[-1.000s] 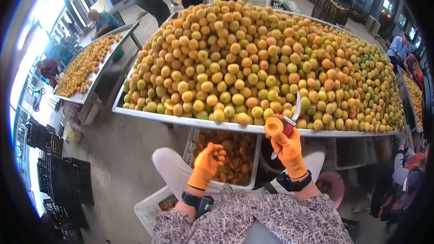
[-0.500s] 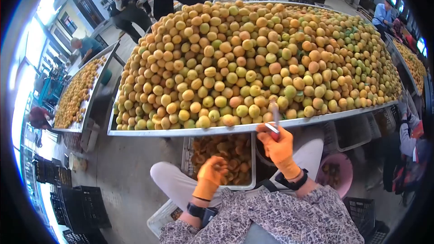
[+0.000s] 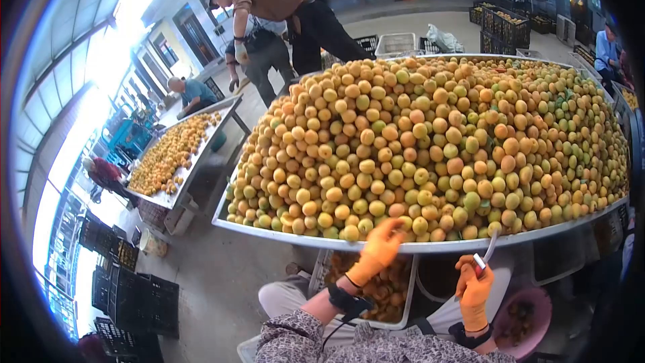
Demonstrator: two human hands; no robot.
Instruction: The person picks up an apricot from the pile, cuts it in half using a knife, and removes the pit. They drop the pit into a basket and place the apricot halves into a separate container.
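Observation:
Yellow-orange fruits (image 3: 403,148) are heaped on a large metal-edged table (image 3: 322,242) in front of me. My left hand (image 3: 380,249), in an orange glove, reaches over the near rim with its fingertips at the fruits; whether a fruit is between them is hidden. My right hand (image 3: 474,289), also gloved in orange, is closed around the handle of a knife (image 3: 491,247), its blade pointing up near the rim. Under the table edge, between my legs, a white crate (image 3: 408,296) holds orange fruit pieces (image 3: 390,289).
A pink basin (image 3: 537,323) stands at lower right. Black crates (image 3: 138,296) are stacked at lower left, near a bucket (image 3: 154,243). Another fruit table (image 3: 201,154) is at left. People (image 3: 275,3) stand beyond the heap; another person (image 3: 607,54) is at right.
The view has tilted up and turned left. My left hand has risen from above the crate to the fruits at the rim. My right hand, still with the knife, has moved right.

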